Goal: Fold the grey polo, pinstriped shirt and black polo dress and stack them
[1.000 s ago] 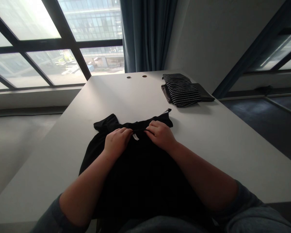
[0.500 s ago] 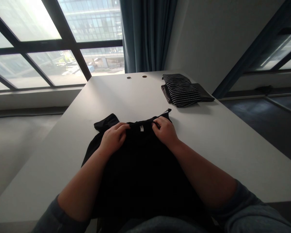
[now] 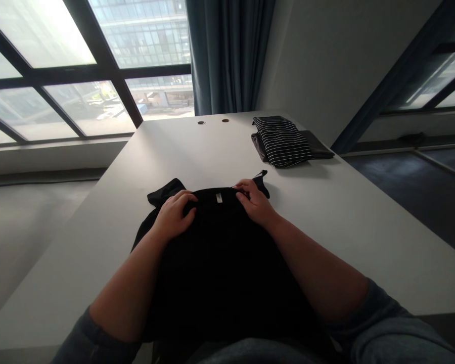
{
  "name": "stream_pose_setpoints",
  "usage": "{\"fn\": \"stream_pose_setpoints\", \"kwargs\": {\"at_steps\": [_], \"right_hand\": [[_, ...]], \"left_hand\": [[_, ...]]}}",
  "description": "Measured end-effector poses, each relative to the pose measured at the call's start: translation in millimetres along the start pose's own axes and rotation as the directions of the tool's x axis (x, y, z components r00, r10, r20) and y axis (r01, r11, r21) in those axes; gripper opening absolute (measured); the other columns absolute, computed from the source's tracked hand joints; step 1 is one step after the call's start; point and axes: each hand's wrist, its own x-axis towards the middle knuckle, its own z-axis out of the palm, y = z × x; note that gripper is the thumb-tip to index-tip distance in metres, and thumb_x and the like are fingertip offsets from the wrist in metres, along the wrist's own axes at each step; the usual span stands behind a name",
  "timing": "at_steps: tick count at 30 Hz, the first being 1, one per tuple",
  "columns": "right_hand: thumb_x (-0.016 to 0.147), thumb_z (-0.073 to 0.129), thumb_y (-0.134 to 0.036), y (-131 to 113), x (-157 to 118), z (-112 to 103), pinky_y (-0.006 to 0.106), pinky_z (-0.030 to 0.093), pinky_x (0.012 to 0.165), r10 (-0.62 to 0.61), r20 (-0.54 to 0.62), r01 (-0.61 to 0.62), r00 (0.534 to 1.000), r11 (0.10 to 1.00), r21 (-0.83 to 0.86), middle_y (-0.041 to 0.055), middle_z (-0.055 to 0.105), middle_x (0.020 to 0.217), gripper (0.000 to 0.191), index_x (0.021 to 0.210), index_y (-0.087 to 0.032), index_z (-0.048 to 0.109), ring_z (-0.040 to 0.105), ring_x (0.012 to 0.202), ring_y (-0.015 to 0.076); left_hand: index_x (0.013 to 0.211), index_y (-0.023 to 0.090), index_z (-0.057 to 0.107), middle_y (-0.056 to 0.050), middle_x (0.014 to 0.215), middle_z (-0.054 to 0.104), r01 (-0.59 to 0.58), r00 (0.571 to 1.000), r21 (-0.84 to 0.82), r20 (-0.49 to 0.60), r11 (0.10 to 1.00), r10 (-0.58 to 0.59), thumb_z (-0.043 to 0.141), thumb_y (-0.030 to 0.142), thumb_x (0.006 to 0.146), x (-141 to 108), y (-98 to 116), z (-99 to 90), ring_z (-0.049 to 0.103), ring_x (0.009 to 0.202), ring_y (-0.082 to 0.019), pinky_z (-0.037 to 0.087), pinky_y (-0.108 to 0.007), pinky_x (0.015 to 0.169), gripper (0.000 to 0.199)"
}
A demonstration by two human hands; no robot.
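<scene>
Grip at the neckline: the left hand (image 3: 172, 215) lies with its fingers curved and slightly spread over the collar edge, while the right hand (image 3: 256, 202) rests at the far end of the same edge, its fingers close together. Whether either hand pinches the cloth or only presses on it cannot be told from this view.

Both hands rest on a black soft-fabric garment (image 3: 220, 273), lying on a white rectangular table (image 3: 349, 227) at lower centre of the frame. Its body runs toward the person, and dark corners of cloth show beyond each hand. This garment lies open and unfolded, whereas a black-and-white striped folded garment (image 3: 282, 141) at upper right of the table is already squared into a flat pile. That pile sits on a dark folded cloth (image 3: 318, 149). A small white neck label (image 3: 219, 197) shows at the collar, but any writing on it is too small to read. No brand appears on anything else. Behind the table, upper left, is a large dark-framed window (image 3: 41, 91), beside a blue-grey curtain (image 3: 227, 50).
</scene>
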Motion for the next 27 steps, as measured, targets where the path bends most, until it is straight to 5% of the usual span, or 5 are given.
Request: {"fn": "stream_pose_setpoints", "kwargs": {"at_steps": [5,13,27], "right_hand": [[0.093,0.071,-0.034,6.6,2.6,-18.5,0.055,0.044,0.118,-0.256,0.33,0.311,0.909,0.942,-0.125,0.012,0.06,0.143,0.022,0.113,-0.025,0.073,0.055,0.136,0.0328],[0.086,0.072,-0.021,8.9,7.8,-28.9,0.051,0.051,0.11,-0.312,0.253,0.357,0.916,0.921,-0.156,0.0104,0.07,0.122,0.007,0.093,-0.023,0.069,0.063,0.122,0.0297],[0.087,0.071,-0.028,3.7,5.8,-26.8,0.05,0.052,0.104,-0.28,0.222,0.31,0.934,0.944,-0.116,0.0135,0.069,0.121,0.016,0.096,-0.023,0.059,0.064,0.119,0.0306]], "left_hand": [[0.101,0.023,0.062,-0.007,0.11,0.07,0.013,0.996,-0.033,-0.091,0.999,-0.016,0.057,0.028,0.094,1.8,-5.6,-0.6,0.069,0.107,-0.025,0.055,-0.041,0.094,0.009],[0.099,0.024,0.061,-0.006,0.108,0.071,0.008,0.994,-0.011,-0.11,1.0,-0.009,0.057,0.026,0.094,1.3,-5.8,-0.8,0.069,0.103,-0.023,0.055,-0.039,0.092,0.007],[0.094,0.023,0.057,-0.009,0.118,0.07,-0.005,0.997,-0.069,-0.071,0.998,0.0,0.058,0.025,0.088,-1.4,-9.9,-5.7,0.068,0.111,-0.025,0.054,-0.042,0.099,0.006]]}}
